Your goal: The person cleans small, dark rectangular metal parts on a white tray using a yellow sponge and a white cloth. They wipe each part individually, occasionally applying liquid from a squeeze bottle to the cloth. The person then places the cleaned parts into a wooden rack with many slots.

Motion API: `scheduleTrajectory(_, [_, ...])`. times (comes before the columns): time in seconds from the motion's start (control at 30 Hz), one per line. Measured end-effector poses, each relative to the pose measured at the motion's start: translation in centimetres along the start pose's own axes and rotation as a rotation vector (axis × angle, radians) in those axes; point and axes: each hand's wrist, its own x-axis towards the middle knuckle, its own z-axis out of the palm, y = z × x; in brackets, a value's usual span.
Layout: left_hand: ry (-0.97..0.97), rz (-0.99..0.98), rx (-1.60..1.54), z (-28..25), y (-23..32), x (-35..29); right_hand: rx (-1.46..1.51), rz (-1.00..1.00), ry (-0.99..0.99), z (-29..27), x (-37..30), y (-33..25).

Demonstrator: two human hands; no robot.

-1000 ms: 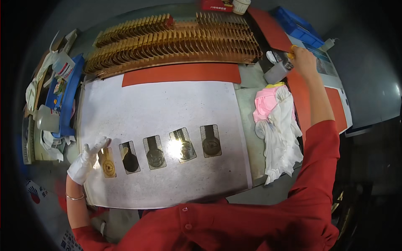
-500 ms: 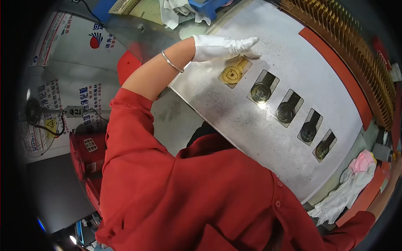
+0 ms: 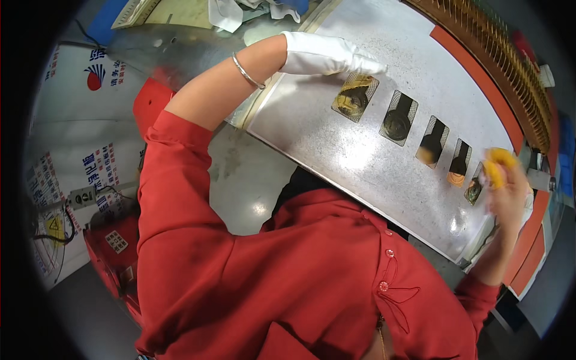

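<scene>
My left hand [image 3: 333, 55], in a white glove, lies with its fingers stretched out flat at the far end of a row of thin mesh-patterned metal pieces. Its edge touches or overlaps the farthest, gold-and-dark piece [image 3: 354, 99]. Several similar pieces run toward the near right, among them a dark one [image 3: 398, 119] with a round motif and a band. My bare right hand [image 3: 509, 195] hovers by the nearest piece [image 3: 474, 191]. Something yellow [image 3: 500, 165] is at its fingertips; motion blur hides whether it is held or worn.
The pieces lie on a pale speckled sheet [image 3: 336, 129] on the bench. A brown rack with gold-coloured prongs [image 3: 510, 66] curves along the far right, beside a red-orange strip [image 3: 480, 78]. White cloths [image 3: 228, 13] lie at the back. A red stool [image 3: 150, 105] stands left.
My right hand has come in from the right edge to the near end of the row, with yellow at its fingertips. My left hand stays by the farthest piece. The view has shifted somewhat.
</scene>
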Motion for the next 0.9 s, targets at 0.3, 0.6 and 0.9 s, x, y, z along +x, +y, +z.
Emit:
scheduleTrajectory(0.3, [0.218, 0.324, 0.804, -0.1, -4.5, -1.8, -0.419, -0.404, -0.020, 18.4, 7.7, -3.2])
scheduleTrajectory(0.6, [0.351, 0.353, 0.991, 1.1, -5.8, -1.6, -0.599, -0.548, -0.020, 20.3, 8.5, -2.0])
scheduleTrajectory(0.9, [0.355, 0.348, 1.044, 1.1, -5.3, -1.6, -0.583, -0.603, -0.019, 20.6, 8.4, -1.6])
